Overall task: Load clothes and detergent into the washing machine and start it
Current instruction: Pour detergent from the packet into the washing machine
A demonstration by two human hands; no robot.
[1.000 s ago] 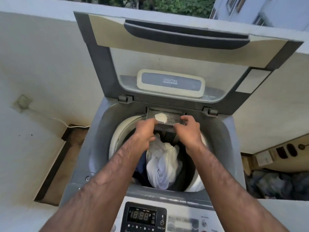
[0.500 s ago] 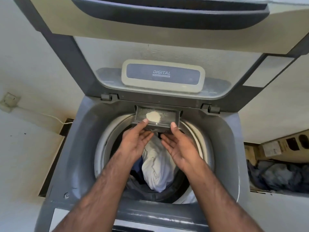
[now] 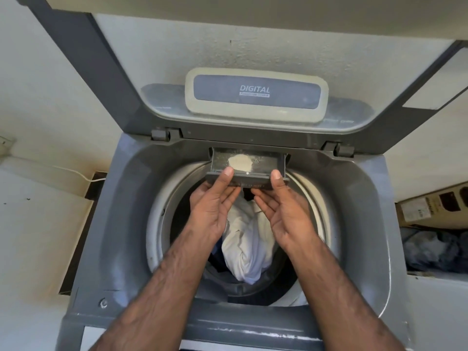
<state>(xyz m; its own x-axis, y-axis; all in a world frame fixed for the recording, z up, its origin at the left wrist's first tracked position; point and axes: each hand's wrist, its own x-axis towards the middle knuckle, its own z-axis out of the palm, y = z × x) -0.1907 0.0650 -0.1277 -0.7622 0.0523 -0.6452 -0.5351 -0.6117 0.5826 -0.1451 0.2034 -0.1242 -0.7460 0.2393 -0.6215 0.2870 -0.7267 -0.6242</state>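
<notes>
Top-loader washing machine [image 3: 121,198] with its lid [image 3: 114,79] up, white clothes [image 3: 249,239] bunched in the drum. Detergent drawer [image 3: 268,162] sits part-way out at the back rim, powder [image 3: 240,162] piled inside. Left hand [image 3: 212,209] and right hand [image 3: 286,214] are spread flat, thumbs on the drawer front, fingers probably underneath, hard to see.

I see the washing machine [image 3: 121,224] as the carrier here, a grey top-loader with its lid [image 3: 121,79] raised upright at the back. Its drum [image 3: 162,224] holds the clothes directly: 1 bunched white garment [image 3: 247,247] stands in the middle, with a darker fabric [image 3: 217,259] tucked low on its left. At the rear rim, the detergent drawer [image 3: 268,162] sits pulled partway out over the drum, and a small heap of white powder [image 3: 240,162] lies on its floor. To the right of the machine, I see a cardboard box [image 3: 428,206] above a pile of dark cloth [image 3: 435,252].
</notes>
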